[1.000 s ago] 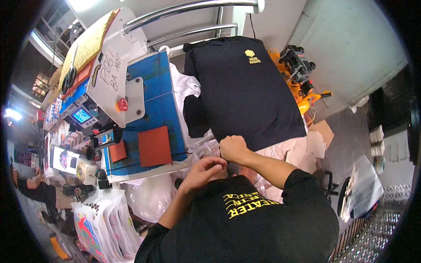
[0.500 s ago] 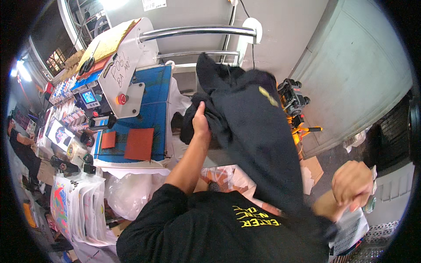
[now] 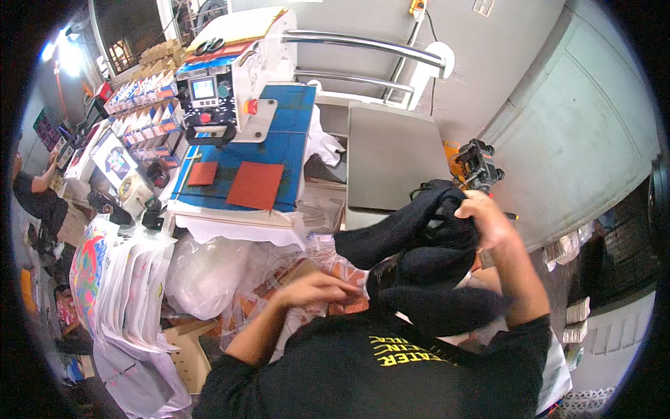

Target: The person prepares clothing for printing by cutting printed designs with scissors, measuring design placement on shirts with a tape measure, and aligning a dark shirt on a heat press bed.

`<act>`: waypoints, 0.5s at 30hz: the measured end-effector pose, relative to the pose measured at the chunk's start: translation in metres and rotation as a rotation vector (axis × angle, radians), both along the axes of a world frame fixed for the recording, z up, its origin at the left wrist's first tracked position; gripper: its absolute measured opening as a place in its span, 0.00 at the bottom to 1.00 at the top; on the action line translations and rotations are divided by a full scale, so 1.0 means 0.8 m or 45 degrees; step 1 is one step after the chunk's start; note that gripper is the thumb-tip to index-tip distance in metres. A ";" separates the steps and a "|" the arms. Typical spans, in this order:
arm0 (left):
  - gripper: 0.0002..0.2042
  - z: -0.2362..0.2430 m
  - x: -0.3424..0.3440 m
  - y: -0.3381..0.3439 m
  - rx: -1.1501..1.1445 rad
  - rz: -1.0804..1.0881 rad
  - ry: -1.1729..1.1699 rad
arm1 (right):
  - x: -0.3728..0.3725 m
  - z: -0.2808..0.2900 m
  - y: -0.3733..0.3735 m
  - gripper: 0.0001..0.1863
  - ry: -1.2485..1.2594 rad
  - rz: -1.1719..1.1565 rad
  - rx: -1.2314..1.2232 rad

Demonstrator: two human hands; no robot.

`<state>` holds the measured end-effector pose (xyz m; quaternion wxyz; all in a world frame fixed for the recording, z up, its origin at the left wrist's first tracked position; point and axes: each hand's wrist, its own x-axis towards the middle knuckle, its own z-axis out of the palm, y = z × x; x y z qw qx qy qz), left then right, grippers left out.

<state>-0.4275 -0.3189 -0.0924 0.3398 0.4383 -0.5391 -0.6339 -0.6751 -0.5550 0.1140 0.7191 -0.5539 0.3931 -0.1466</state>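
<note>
A thick black sweatshirt hangs bunched in front of my chest, with folds and a sleeve-like part reaching left. My right hand is closed on its upper right part, near the front right corner of the heat press. My left hand is lower and to the left, with its fingers stretched toward the sweatshirt's left edge. Whether its fingertips touch the cloth I cannot tell. The heat press's grey platen lies bare just beyond the sweatshirt.
The blue platen at left carries two reddish-brown sheets. Above it sits the control box, with scissors on top. Printed film sheets and a clear plastic bag are at lower left. Another person is at far left.
The sweatshirt has come off the area over the grey platen, toward my chest. My left hand has let go and moved down; my right hand has moved up and left and now grips the cloth.
</note>
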 end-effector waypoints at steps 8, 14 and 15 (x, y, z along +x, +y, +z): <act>0.17 -0.119 0.050 -0.022 -0.232 0.641 -0.782 | 0.061 0.169 0.176 0.22 0.090 2.060 -1.160; 0.27 -0.055 -0.015 -0.066 -1.005 0.828 -0.736 | 0.019 0.229 0.236 0.11 0.578 1.694 -1.765; 0.27 -0.050 -0.003 -0.049 -1.050 0.878 -0.805 | 0.017 0.213 0.234 0.10 0.624 1.304 -2.080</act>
